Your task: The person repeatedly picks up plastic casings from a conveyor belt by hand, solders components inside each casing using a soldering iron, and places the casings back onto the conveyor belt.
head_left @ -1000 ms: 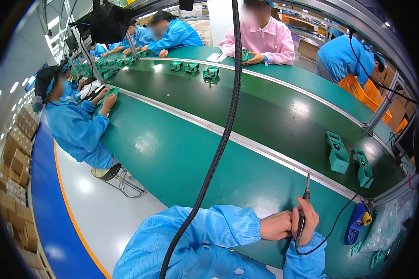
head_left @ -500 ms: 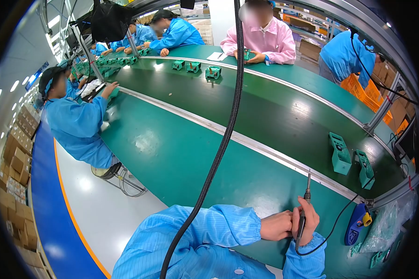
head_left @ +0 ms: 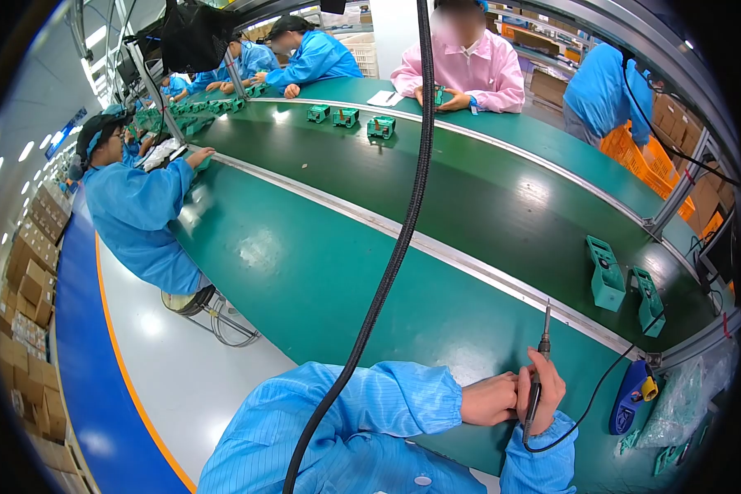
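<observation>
The green bench (head_left: 453,305) was the largest thing, running along a metal rail (head_left: 502,279), with a dark green belt (head_left: 469,206) beyond it. A person in blue (head_left: 140,198) sat at the bench's far left; across the belt a person in pink (head_left: 469,78) held a small green part, and another in blue (head_left: 601,90) stooped over an orange crate (head_left: 646,160). A thick black cable (head_left: 426,132) hung across the view. A clear plastic bag (head_left: 683,403) lay at the bench's right end. Two long green housings (head_left: 605,280) sat near each other on the belt, and a blue-and-yellow tool (head_left: 628,399) rested beside the bag. The left hand (head_left: 487,401) touched the right near its wrist, its fingers curled; whether they gripped anything, I cannot tell. The right hand (head_left: 547,387) had its fingers closed around a soldering iron (head_left: 534,393), held over the bench, tip upward, its thin cord (head_left: 585,410) trailing right.
</observation>
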{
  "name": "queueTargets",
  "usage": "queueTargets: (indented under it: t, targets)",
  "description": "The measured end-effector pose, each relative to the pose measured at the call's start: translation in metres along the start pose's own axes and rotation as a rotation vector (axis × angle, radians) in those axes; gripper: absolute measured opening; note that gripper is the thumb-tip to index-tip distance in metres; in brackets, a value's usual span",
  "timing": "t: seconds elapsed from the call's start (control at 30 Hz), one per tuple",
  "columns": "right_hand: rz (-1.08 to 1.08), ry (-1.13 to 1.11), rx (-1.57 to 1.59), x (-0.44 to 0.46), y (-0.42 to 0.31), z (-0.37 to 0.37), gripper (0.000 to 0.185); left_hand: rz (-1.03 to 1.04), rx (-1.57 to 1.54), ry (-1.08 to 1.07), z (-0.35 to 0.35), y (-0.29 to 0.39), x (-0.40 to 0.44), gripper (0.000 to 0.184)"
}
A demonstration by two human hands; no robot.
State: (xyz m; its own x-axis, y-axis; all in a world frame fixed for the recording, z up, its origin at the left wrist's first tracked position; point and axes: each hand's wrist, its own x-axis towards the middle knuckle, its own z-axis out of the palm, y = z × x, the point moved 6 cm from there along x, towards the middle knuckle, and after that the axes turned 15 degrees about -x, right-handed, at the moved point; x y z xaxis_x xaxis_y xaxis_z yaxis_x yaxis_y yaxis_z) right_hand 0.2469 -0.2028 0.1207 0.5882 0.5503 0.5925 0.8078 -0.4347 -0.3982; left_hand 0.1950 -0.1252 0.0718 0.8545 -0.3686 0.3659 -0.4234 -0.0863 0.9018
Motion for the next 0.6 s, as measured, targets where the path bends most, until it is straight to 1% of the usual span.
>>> queueTargets:
  t: [0.13,0.33,0.6]
  targets:
    - [-0.007,0.008,0.0,0.0,0.0004,0.0001,0.032,-0.008,0.002,0.001,0.0008,-0.0018,0.0002,0.015]
    - [0.001,-0.004,-0.004,0.0006,-0.0012,-0.0001,0.031,0.033,0.011,0.017,-0.0004,-0.0009,-0.0012,0.014]
    - [-0.004,-0.008,0.001,0.0012,-0.0018,0.0002,0.031,0.022,0.01,0.008,0.0,-0.0022,-0.0014,0.014]
